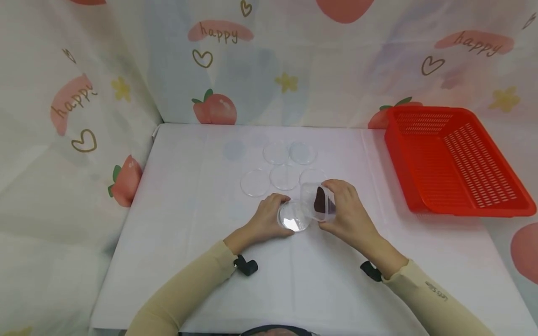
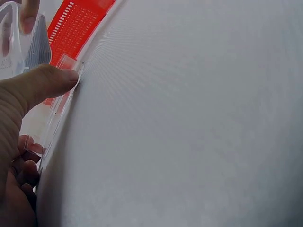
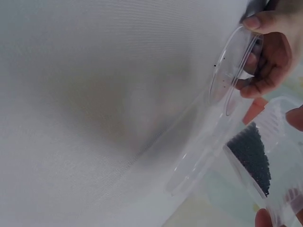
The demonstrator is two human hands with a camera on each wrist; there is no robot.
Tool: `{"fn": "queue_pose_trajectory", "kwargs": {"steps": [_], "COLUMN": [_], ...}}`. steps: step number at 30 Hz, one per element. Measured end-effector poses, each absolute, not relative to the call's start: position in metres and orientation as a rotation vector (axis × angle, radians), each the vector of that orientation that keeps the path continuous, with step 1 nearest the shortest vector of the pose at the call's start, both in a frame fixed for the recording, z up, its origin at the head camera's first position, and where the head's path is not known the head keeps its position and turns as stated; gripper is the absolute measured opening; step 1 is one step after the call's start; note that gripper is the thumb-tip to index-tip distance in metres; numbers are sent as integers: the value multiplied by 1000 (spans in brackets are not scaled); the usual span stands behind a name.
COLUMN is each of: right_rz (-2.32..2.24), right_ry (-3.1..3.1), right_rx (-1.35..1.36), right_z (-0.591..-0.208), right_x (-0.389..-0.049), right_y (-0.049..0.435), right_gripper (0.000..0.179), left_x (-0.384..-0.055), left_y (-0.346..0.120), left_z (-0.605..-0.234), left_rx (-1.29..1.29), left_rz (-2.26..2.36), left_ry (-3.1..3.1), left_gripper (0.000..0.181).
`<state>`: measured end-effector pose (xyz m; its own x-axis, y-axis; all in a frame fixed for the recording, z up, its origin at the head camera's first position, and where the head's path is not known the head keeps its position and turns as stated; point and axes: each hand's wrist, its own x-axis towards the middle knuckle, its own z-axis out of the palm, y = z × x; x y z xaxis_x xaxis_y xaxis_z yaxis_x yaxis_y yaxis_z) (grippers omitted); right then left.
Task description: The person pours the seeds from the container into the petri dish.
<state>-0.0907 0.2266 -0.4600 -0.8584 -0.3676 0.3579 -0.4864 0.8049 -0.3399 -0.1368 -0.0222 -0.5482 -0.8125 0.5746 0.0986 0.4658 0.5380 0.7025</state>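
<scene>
My left hand [image 1: 265,219] holds a clear petri dish [image 1: 294,217] by its rim, thumb and fingers on opposite sides. A few dark specks show in this dish in the right wrist view. Just to its right, my right hand [image 1: 350,212] grips a clear plastic box [image 1: 308,198], tilted with its mouth towards the dish. Small dark grains [image 3: 251,158] are heaped against one wall of the box. In the head view the box's edge overlaps the dish; whether they touch I cannot tell.
Several more clear round dishes, such as the left one [image 1: 255,183] and the middle one [image 1: 284,177], lie beyond my hands on the white tablecloth [image 1: 201,196]. A red slotted basket [image 1: 437,161] stands at the right. Printed cloth [image 1: 328,84] hangs behind the table.
</scene>
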Motion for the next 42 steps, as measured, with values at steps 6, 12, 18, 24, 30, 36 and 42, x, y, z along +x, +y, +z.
{"fn": "queue_pose_trajectory", "kwargs": {"steps": [6,12,18,24,30,36,42], "right_rz": [517,445,349,300,244,168,138], "right_ry": [-2665,-2658,-2654,-2642,-2638,-2606,-2612], "right_rx": [749,779,809,824,851,883,887], "right_z": [-463,-465,-467,-468,-467,-462,-458], "right_x": [-91,-90,-90,-89,-90,-95,-97], "right_y": [227,225,222,221,219,213,211], "right_gripper": [98,99,98,97,99,100,101], "left_x": [-137,-137,-136,-135,-136,-139,-139], "left_y": [-22,-21,-21,-20,-21,-22,-22], "left_z": [-550,-552,-551,-548,-548,-549,-551], "left_rx": [917,918,905,903,905,909,888], "left_rz": [1132,1124,1112,1109,1102,1107,1111], "left_ry": [2647,2655,2650,2638,2638,2645,2640], "left_gripper": [90,90,91,92,91,92,92]}}
